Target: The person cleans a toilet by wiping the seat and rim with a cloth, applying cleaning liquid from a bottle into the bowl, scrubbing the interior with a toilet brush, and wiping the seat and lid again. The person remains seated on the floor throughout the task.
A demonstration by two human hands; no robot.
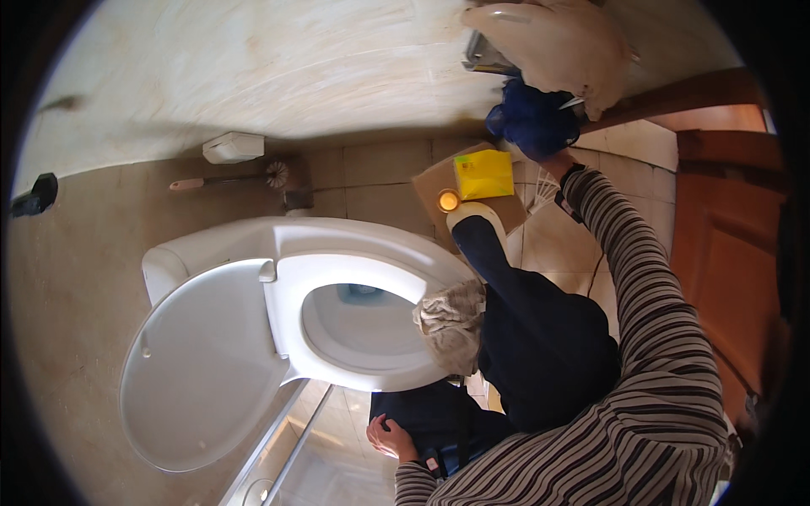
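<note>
My right arm reaches towards the wall. Its hand [557,163] is mostly hidden by crumpled dark blue material [538,120], so its fingers cannot be seen. Just above hangs a pinkish plastic bag [563,50], partly covering a metal wall fitting [487,55]. My left hand [391,438] rests near my dark-trousered left leg [436,408], fingers loosely curled and apart, with nothing visible in it. Before me stands a white toilet [354,237], its lid [202,367] raised and its seat [294,297] down. Rumpled beige cloth [450,322] lies at the front of the bowl, against my right leg.
By my slippered foot [478,218], a yellow packet [484,174] and a small round amber object [448,200] sit on a cardboard sheet [436,177]. A toilet brush [234,179] is near the wall. Metal rails [297,436] run lower left; a wooden door [728,253] is right.
</note>
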